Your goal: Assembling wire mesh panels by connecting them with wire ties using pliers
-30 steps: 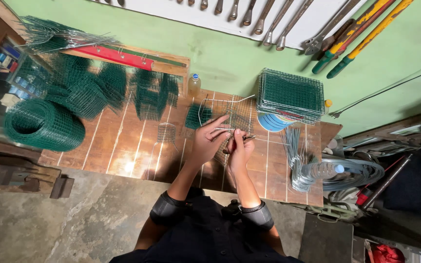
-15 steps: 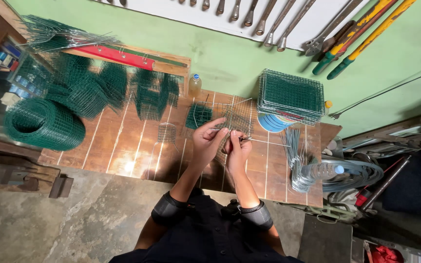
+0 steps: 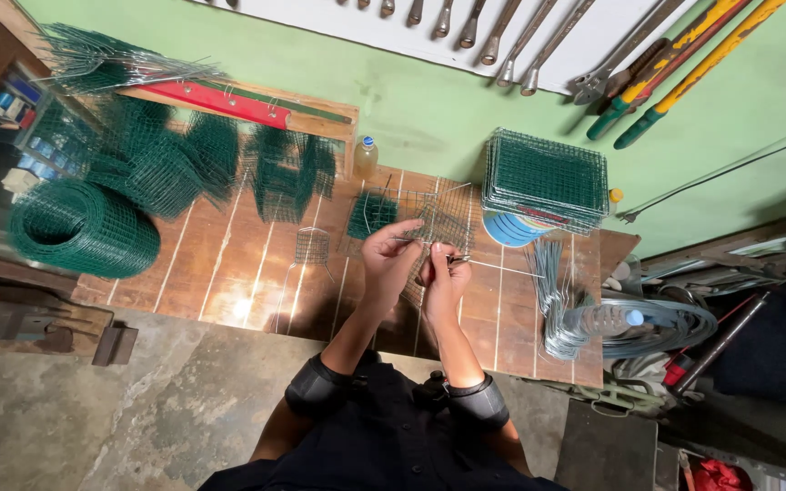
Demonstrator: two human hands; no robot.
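Note:
My left hand [image 3: 390, 255] grips a small wire mesh cage [image 3: 436, 218] over the tiled wooden worktable [image 3: 229, 273], fingers pinched on its near edge. My right hand [image 3: 441, 280] sits just right of it, closed on a small metal tool [image 3: 459, 261] whose tip meets the mesh. A thin straight wire [image 3: 511, 270] runs right from the hands. A small green mesh piece [image 3: 370, 215] lies just beyond my left hand.
A roll of green mesh [image 3: 79, 227] lies at the table's left; cut green mesh pieces [image 3: 288, 173] stand behind. A stack of finished mesh panels [image 3: 546, 179] sits at back right, bent wires [image 3: 557, 300] and a plastic bottle [image 3: 607, 318] at right. Tools [image 3: 502, 36] hang on the wall.
Both hands stay together at the cage with only small finger shifts; the cage tilts slightly. Nothing else has moved.

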